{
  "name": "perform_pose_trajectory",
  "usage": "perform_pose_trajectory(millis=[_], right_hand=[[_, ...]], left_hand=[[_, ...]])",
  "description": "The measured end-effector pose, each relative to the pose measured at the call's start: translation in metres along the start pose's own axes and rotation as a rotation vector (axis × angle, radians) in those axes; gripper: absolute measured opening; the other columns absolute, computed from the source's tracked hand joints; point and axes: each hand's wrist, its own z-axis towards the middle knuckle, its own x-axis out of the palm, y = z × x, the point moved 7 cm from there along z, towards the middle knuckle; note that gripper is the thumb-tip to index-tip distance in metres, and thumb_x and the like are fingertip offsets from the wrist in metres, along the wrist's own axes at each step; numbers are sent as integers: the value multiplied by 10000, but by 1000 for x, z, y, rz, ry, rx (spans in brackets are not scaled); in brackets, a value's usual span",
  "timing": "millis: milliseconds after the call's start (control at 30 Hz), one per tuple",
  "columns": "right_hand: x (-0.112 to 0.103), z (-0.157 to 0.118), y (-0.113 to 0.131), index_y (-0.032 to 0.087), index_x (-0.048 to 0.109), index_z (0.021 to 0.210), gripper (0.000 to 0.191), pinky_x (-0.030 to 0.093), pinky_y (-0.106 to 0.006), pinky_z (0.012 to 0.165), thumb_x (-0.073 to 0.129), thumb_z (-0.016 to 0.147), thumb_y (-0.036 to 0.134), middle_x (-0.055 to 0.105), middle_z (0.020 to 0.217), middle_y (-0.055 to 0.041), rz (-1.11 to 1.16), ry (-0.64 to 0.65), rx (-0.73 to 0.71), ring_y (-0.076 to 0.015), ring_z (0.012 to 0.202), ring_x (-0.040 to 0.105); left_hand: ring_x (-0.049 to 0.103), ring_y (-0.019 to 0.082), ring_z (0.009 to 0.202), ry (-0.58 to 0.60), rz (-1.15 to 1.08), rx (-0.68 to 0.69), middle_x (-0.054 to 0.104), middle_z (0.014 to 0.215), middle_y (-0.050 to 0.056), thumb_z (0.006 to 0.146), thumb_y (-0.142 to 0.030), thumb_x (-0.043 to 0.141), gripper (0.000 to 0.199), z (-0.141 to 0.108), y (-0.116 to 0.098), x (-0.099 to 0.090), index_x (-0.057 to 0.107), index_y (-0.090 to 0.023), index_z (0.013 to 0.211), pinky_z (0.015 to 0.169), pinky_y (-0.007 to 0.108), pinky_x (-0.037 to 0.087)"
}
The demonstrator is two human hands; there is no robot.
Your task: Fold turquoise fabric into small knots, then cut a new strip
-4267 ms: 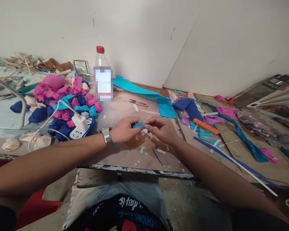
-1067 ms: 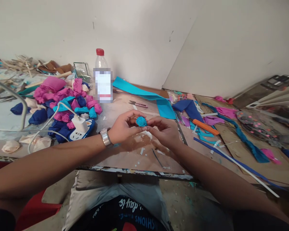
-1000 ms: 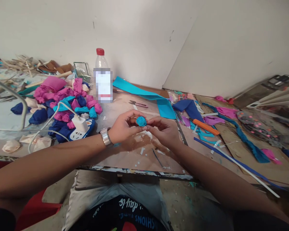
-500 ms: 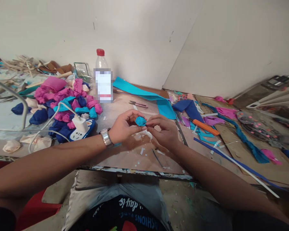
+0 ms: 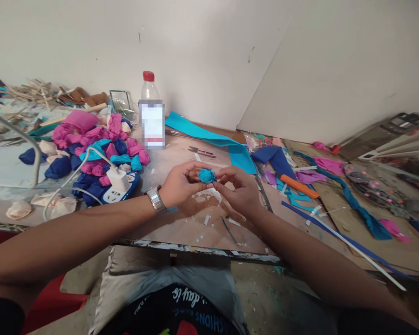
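Observation:
A small crumpled turquoise ball (image 5: 206,175), which looks like rolled crepe paper, is held between my two hands above the table (image 5: 185,230). My left hand (image 5: 181,184) curves round its left side, fingers behind and thumb in front. On the right, my right hand (image 5: 240,190) pinches the ball's right end with thumb and fingertips. Behind the hands lie small pink-handled snips (image 5: 206,152) and a folded turquoise strip (image 5: 202,133). White scraps and a thin dark strand (image 5: 228,230) are in front of them.
Pink, blue and turquoise bundles (image 5: 80,135) are heaped at the left beside a power strip (image 5: 120,190) with a plugged-in white charger. A red-capped bottle (image 5: 149,88) stands behind. An orange-handled tool (image 5: 298,186), coloured strips and a white stick (image 5: 366,256) lie at the right.
The turquoise ball has turned slightly between my fingers, and its right end shows more. My right fingers have shifted a little. The whole view has moved slightly.

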Motion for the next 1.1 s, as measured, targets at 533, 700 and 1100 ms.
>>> perform_pose_trajectory(millis=[533,700,1100], right_hand=[[-2,0,11,251,816,887,32,601,-316,685,785,897,254,799,879,-48,-83,-15,-174,-181,760,738],[-2,0,14,237,795,892,14,586,-295,677,783,894,230,798,881,-40,-102,-12,-184,-163,735,722],[2,-2,12,228,703,838,55,528,-301,656,708,893,227,716,796,-15,-81,3,-104,-145,670,635]], left_hand=[[760,192,837,-43,6,30,793,923,50,696,-304,935,460,1,-2,-2,673,-159,1045,791,326,612],[759,183,822,-36,8,50,792,904,45,689,-311,937,443,1,-5,-1,667,-157,1004,791,318,615],[766,187,820,-54,40,32,791,878,45,701,-278,933,462,-3,-5,1,684,-158,1071,803,319,609]])
